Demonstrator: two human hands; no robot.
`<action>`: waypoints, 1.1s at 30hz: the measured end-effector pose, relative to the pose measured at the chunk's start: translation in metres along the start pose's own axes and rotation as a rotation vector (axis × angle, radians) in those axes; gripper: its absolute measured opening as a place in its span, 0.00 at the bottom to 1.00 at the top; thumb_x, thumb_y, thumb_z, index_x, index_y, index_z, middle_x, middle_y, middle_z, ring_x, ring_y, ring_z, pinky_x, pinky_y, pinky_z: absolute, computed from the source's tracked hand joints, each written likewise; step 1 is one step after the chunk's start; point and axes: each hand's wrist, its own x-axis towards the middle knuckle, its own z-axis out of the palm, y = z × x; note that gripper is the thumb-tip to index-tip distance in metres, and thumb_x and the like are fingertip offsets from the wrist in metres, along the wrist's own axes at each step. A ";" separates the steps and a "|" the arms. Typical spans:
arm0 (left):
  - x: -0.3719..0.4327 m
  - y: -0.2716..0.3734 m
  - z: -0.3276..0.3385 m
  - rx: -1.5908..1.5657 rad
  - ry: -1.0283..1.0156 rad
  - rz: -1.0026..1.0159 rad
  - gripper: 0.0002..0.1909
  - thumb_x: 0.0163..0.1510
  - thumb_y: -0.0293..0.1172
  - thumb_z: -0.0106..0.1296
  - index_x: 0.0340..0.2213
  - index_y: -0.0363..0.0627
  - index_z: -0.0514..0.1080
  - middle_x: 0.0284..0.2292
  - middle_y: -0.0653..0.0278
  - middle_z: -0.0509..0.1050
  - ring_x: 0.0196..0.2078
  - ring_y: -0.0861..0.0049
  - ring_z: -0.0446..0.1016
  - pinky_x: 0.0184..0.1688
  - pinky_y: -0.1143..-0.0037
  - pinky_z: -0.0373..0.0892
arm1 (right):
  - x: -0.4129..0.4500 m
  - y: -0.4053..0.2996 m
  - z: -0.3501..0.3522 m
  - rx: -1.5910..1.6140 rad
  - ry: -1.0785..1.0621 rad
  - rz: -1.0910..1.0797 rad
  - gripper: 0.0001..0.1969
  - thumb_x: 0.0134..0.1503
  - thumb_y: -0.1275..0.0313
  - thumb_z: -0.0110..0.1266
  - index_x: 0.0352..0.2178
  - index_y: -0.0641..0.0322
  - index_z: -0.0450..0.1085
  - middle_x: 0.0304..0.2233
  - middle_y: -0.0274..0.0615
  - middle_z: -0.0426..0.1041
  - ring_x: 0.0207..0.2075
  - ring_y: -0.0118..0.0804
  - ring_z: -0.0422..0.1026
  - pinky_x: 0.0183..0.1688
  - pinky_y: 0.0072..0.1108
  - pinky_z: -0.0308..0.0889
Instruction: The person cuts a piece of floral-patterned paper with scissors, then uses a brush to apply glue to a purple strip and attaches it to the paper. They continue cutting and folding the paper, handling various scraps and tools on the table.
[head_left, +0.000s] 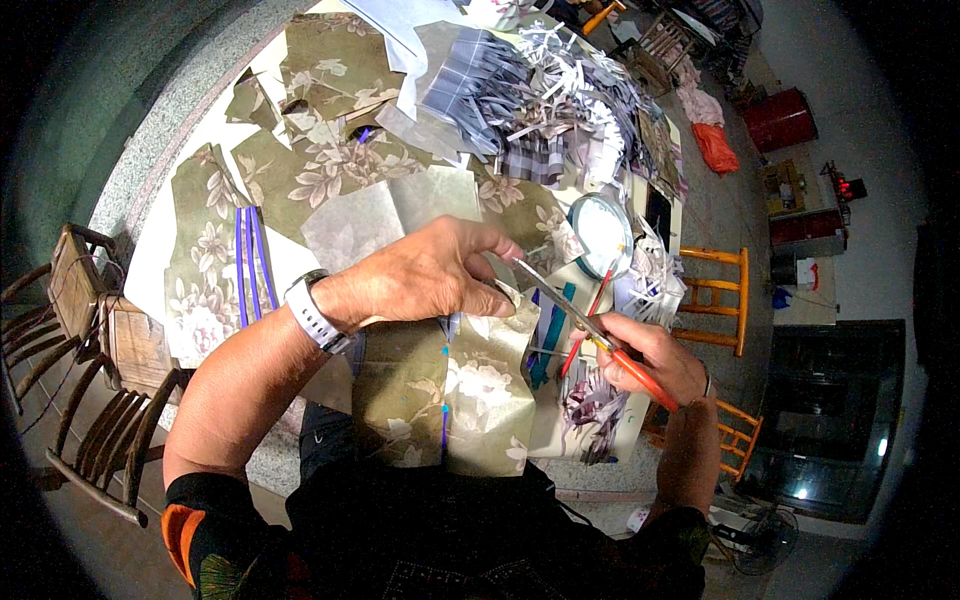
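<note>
My left hand (442, 274), with a white-strapped watch at the wrist, pinches the top edge of an olive floral paper sheet (487, 375) between thumb and fingers. That creased sheet hangs down in front of my body and carries a purple strip with small blue-green spots along its middle. Scissors (555, 296) with red handles are in my right hand (652, 352). One blade points up and left, its tip close to my left fingertips. A round dish (600, 229) of white material stands beyond the scissors, with a thin red stick (600, 296) running down from it.
Cut floral sheets (322, 165) cover the table's left and middle. Shredded grey and white strips (570, 97) heap at the back right. Purple strips (255, 262) lie at left. Wooden chairs (712, 300) stand at right, a wooden seat (135, 337) at left.
</note>
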 end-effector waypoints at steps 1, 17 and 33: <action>0.000 0.000 0.000 0.000 0.000 0.004 0.26 0.52 0.27 0.62 0.50 0.32 0.66 0.33 0.57 0.79 0.36 0.81 0.75 0.39 0.79 0.70 | -0.001 0.001 0.001 0.048 0.019 0.016 0.22 0.56 0.68 0.55 0.52 0.64 0.66 0.31 0.36 0.69 0.33 0.26 0.67 0.38 0.21 0.66; 0.009 -0.009 -0.010 0.003 0.140 0.050 0.09 0.56 0.31 0.59 0.33 0.36 0.78 0.27 0.70 0.78 0.31 0.88 0.71 0.35 0.81 0.68 | -0.002 0.007 0.004 0.211 0.166 0.078 0.22 0.58 0.68 0.55 0.53 0.61 0.67 0.23 0.29 0.63 0.25 0.21 0.61 0.29 0.17 0.60; 0.016 -0.004 -0.027 -0.041 0.255 -0.153 0.46 0.60 0.69 0.26 0.34 0.35 0.79 0.33 0.58 0.79 0.35 0.75 0.75 0.44 0.76 0.69 | -0.004 0.027 0.012 0.290 0.209 -0.030 0.22 0.57 0.72 0.55 0.54 0.61 0.66 0.23 0.26 0.62 0.24 0.19 0.59 0.27 0.15 0.57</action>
